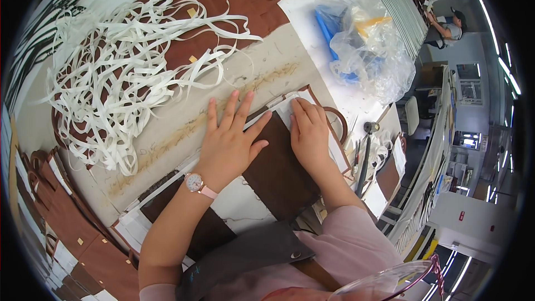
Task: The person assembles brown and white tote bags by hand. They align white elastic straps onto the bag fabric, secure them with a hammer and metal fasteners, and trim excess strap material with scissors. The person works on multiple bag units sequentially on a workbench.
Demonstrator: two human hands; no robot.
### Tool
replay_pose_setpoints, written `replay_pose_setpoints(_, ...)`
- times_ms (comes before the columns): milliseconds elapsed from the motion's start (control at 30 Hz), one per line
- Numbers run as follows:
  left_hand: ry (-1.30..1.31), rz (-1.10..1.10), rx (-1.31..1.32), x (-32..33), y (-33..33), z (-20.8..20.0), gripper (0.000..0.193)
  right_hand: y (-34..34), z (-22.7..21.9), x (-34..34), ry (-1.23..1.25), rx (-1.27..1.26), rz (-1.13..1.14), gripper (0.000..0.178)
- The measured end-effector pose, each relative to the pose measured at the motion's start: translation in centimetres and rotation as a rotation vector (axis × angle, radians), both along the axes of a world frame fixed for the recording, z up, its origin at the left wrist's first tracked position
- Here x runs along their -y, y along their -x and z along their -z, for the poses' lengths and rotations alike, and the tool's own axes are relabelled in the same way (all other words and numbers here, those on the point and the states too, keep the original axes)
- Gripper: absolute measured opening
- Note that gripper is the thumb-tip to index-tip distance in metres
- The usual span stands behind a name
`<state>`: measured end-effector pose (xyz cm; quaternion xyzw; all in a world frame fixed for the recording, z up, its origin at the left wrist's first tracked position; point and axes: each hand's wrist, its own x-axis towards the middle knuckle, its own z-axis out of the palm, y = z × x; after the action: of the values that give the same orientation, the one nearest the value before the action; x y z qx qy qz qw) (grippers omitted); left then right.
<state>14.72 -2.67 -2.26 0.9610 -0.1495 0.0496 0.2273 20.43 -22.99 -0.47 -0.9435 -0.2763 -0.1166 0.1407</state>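
Observation:
A wide flat bag piece with dark brown panels and a white marbled section lies in front of me, with a reddish-brown edge and a handle loop at its right end. My left hand rests palm down with fingers spread across its far edge and the board beyond; nothing is in it. At the right end, my right hand lies on a white strip, fingers close together and slightly bent, thumb apart. It presses on the piece without visibly gripping anything. A watch sits on my left wrist.
Tangled white strips heap over brown bag pieces at the far left. Clear plastic bags lie at the back right. More brown bags stack at left. A dark rod-like tool stands right. Another person works farther off.

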Motion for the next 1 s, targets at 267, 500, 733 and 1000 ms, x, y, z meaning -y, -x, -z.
replay_pose_setpoints(267,-0.023,0.002,0.011,-0.1,0.1,0.0,0.054,-1.2,-0.2,0.2,0.096,-0.078,-0.037,0.035)
replay_pose_setpoints(500,-0.045,-0.001,0.030,0.8,0.2,0.2,0.054,0.8,-1.0,-0.3,0.069,-0.009,-0.064,0.036)
replay_pose_setpoints(733,-0.066,-0.027,0.072,1.1,0.2,1.5,0.059,0.1,2.4,0.3,-0.003,0.027,-0.025,0.033)
replay_pose_setpoints(1000,-0.118,-0.120,0.005,0.7,4.3,2.5,0.071,-0.6,4.1,0.4,-0.043,0.062,-0.041,0.036)
